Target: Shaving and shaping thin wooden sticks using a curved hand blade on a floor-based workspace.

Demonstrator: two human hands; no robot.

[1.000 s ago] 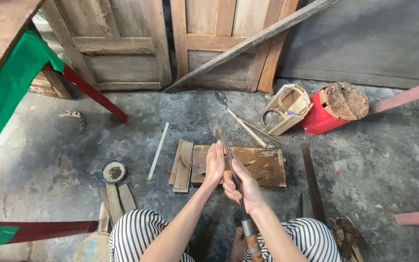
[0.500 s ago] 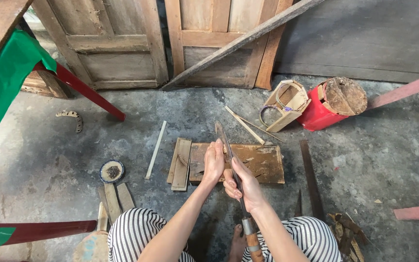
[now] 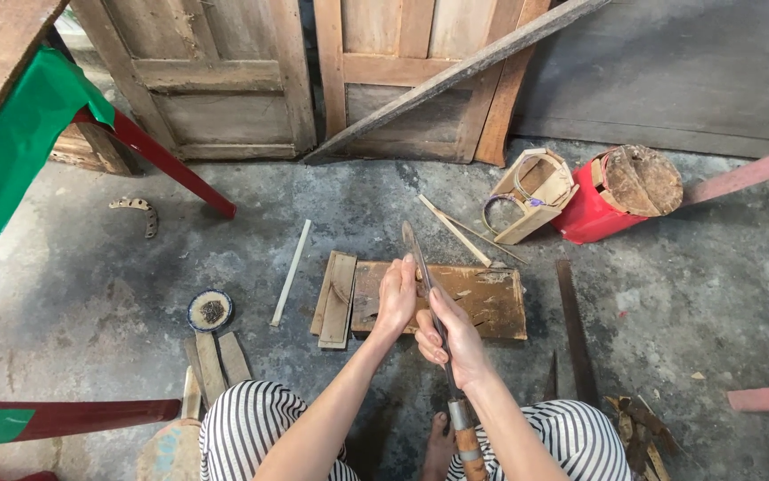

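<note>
On your far left a table with a green cloth (image 3: 10, 151) and red legs stands over the rough grey concrete floor (image 3: 90, 294). Further right lie a small round dish (image 3: 211, 310), a pale thin stick (image 3: 291, 272) and short flat wood slats (image 3: 337, 298).

Your left hand (image 3: 397, 298) has its fingers curled together near the tip half of a long, narrow metal blade with a wooden handle (image 3: 429, 285). Its long axis runs from the handle between your striped knees up and slightly left, the tip pointing away toward the weathered wooden doors (image 3: 313, 80). Your right hand (image 3: 455, 338) is clamped around the blade's middle. Under both lies a flat brown wooden board (image 3: 491, 303).

Right of it sit a small bamboo basket (image 3: 531, 191) and a red cylinder capped by a rough wood round (image 3: 620, 191).
</note>
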